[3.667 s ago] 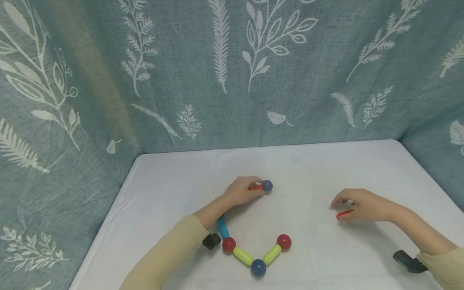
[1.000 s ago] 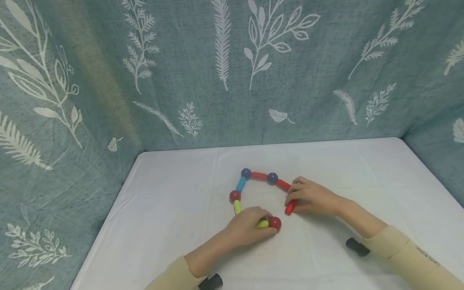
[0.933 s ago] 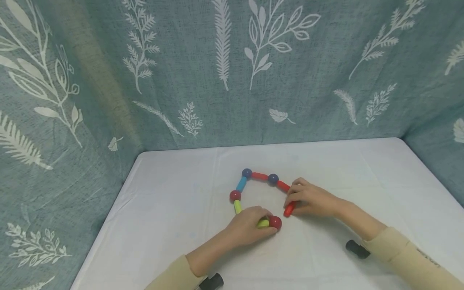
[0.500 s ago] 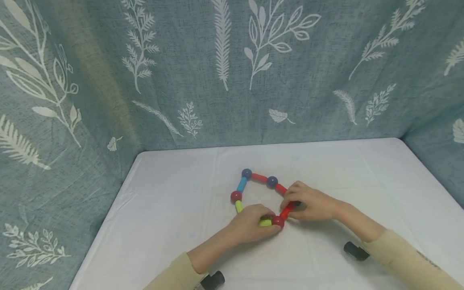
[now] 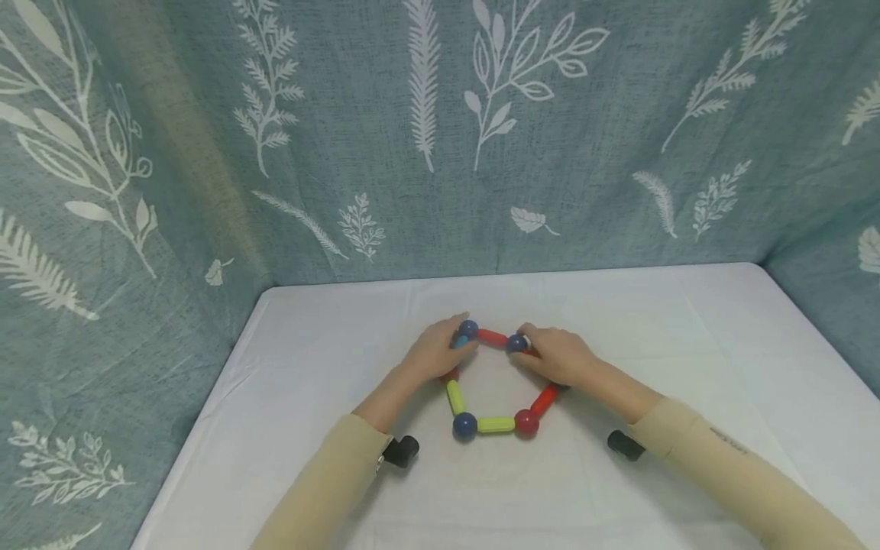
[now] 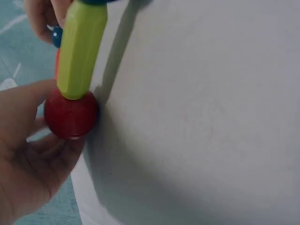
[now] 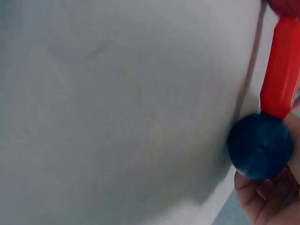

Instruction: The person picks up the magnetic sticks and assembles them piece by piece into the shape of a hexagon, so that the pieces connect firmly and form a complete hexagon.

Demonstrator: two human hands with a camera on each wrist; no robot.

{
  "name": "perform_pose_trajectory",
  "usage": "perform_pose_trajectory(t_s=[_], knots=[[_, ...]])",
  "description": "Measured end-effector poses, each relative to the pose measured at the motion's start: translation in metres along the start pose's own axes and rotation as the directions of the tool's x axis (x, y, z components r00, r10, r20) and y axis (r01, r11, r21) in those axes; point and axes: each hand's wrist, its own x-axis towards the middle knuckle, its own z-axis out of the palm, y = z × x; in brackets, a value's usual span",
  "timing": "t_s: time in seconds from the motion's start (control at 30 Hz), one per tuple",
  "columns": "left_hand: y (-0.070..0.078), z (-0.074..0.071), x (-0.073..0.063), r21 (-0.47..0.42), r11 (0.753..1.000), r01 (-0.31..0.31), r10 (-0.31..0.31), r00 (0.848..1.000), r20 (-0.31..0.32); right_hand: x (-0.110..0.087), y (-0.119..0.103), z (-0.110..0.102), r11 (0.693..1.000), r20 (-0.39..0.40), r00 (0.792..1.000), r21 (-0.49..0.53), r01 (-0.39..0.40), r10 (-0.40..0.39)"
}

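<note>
A six-sided ring of magnetic building sticks and balls lies on the white table. In the head view my left hand (image 5: 435, 350) pinches the light blue stick (image 5: 461, 341) beside the far-left blue ball (image 5: 468, 329). My right hand (image 5: 560, 354) has thumb and fingertips about the far-right blue ball (image 5: 516, 343), and its palm covers most of a red stick. Yellow-green sticks (image 5: 496, 425), a near blue ball (image 5: 464, 426) and a red ball (image 5: 526, 423) form the near side. Another blue ball (image 7: 260, 146) under my right hand shows in the right wrist view, joined to a red stick (image 7: 281, 68).
A white cloth (image 5: 330, 344) covers the table. Patterned teal curtains (image 5: 440, 153) hang behind and at both sides. Black wrist cameras (image 5: 402, 451) jut under both sleeves, low over the cloth.
The red stick met the near red ball and the ring closed. My left hand let go of the near yellow-green stick and moved to the far-left corner; my right hand shifted to the far-right ball.
</note>
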Motion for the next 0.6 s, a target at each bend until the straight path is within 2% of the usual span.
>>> perform_pose_trajectory(t_s=[0.13, 0.37, 0.5, 0.6], knots=[[0.0, 0.004, 0.005, -0.019, 1.0, 0.002, -0.002, 1.0, -0.004, 0.003, 0.004, -0.001, 0.999, -0.026, 0.999, 0.038, -0.034, 0.035], [0.008, 0.013, 0.004, -0.051, 0.999, 0.002, -0.005, 0.999, -0.048, 0.008, 0.014, -0.003, 0.976, -0.032, 0.984, 0.133, -0.17, 0.176], [0.011, 0.018, 0.006, -0.041, 0.998, 0.037, -0.04, 0.995, -0.087, 0.005, 0.014, -0.005, 0.966, 0.009, 0.98, 0.165, -0.197, 0.198], [0.012, 0.019, 0.008, -0.025, 0.997, 0.073, -0.075, 0.99, -0.115, -0.002, 0.012, -0.006, 0.971, 0.061, 0.978, 0.121, -0.206, 0.2]])
